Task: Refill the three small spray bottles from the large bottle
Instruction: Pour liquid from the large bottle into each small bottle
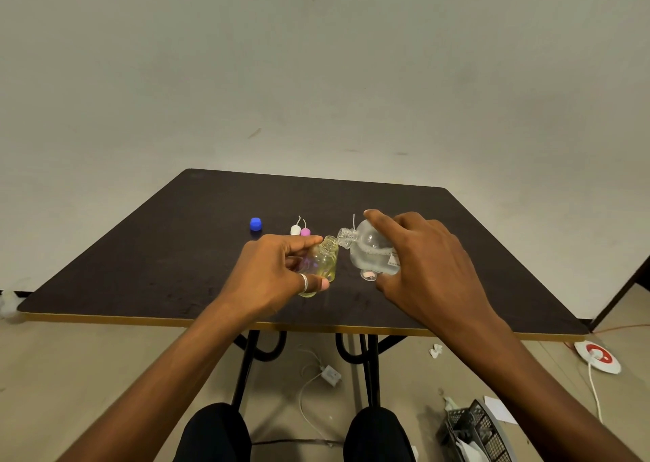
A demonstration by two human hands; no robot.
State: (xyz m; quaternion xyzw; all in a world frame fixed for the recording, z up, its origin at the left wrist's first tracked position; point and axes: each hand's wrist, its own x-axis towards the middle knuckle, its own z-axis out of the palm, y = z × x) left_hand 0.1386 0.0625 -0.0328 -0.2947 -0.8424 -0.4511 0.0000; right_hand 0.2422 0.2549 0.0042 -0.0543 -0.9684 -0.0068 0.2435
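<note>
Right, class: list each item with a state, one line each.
Small yellow bottle: uncapped, tilted, held.
Large bottle: uncapped, tipped onto small bottle's mouth.
Blue cap: off, on table.
White spray top: off, on table.
Pink spray top: off, on table.

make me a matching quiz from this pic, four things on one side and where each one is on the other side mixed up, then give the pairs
Things:
1. blue cap
2. pink spray top
3. small yellowish bottle
4. large clear bottle

Places:
a. tilted in the right hand
b. on the table beside the white spray top
c. gripped in the left hand
d. alone on the table, farthest left

Pairs: 1-d, 2-b, 3-c, 4-a
</note>
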